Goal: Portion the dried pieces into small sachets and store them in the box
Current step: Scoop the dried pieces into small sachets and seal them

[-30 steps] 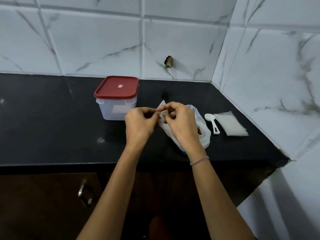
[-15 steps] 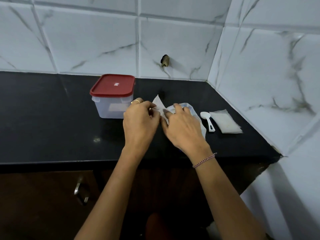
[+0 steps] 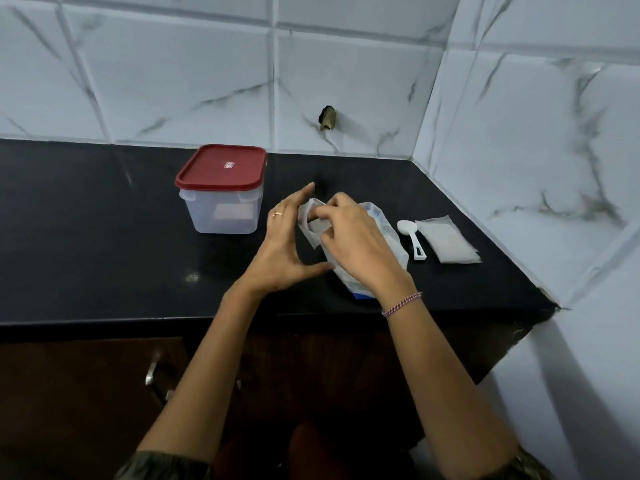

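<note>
Half a second ago both hands pinched the little white bag together. Now the left hand (image 3: 287, 244) has let go. Its fingers are straight and spread out, and its thumb points toward the person. It sits just left of the small sachet (image 3: 307, 221). I cannot tell if its fingers touch the sachet. The right hand (image 3: 353, 244) has stayed where it was, and its curled fingers pinch the top of the small sachet. The two hands are close together, near the middle of the black tabletop (image 3: 104, 237).

Under the right hand lies a bigger white plastic bag (image 3: 388, 233). It has a bit of blue at the end nearest the person. The hand hides most of the bag, so I cannot see what is inside.

The box (image 3: 221, 213) stands to the left of the hands, a little farther back. It is see-through, and its red lid (image 3: 221, 166) is on. It has not moved.

To the right of the bag lies a white spoon (image 3: 412, 237), with its bowl pointing to the back. Just beside the spoon is a pile of flat sachets (image 3: 446, 239), near the corner of the wall (image 3: 173, 81).

The left hand has a ring (image 3: 278, 214) on one finger. The right wrist has a thin bracelet (image 3: 401, 303). Below the tabletop is a dark cupboard with a shiny handle (image 3: 150, 372).
</note>
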A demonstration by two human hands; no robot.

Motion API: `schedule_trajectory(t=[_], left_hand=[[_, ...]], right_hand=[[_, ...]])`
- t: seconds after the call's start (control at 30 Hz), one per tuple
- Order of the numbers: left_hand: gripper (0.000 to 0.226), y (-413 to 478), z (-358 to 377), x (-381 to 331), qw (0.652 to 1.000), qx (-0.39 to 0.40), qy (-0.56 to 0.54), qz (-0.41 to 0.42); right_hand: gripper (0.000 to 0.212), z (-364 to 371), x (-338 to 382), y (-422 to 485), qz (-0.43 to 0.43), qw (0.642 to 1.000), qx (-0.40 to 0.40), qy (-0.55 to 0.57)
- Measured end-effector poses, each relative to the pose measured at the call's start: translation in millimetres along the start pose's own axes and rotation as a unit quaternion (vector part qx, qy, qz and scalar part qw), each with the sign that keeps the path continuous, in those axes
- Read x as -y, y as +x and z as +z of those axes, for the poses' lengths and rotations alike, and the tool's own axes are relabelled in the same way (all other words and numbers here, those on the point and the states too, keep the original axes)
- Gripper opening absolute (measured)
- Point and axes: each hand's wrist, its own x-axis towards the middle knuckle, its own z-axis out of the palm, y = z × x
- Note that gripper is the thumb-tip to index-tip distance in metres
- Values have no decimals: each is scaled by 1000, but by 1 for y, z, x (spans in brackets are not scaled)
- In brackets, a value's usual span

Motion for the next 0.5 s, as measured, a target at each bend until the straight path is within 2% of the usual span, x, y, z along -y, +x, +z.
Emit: schedule_trajectory(t=[0.13, 0.23, 0.3, 0.4, 0.5], left_hand=[[68, 10, 11, 3, 994, -69, -86, -17], [47, 12, 13, 4, 988, -121, -92, -17], [42, 12, 14, 4, 985, -141, -99, -21], [44, 13, 15, 5, 985, -137, -102, -21], [43, 13, 17, 3, 988, -118, -103, -8]], right_hand=[[27, -3, 5, 1, -18, 999, 23, 36], [23, -11, 2, -4, -17, 994, 11, 112], [22, -18, -3, -10, -20, 988, 16, 153], [26, -22, -9, -16, -22, 986, 45, 157], [21, -16, -9, -13, -15, 991, 6, 135]])
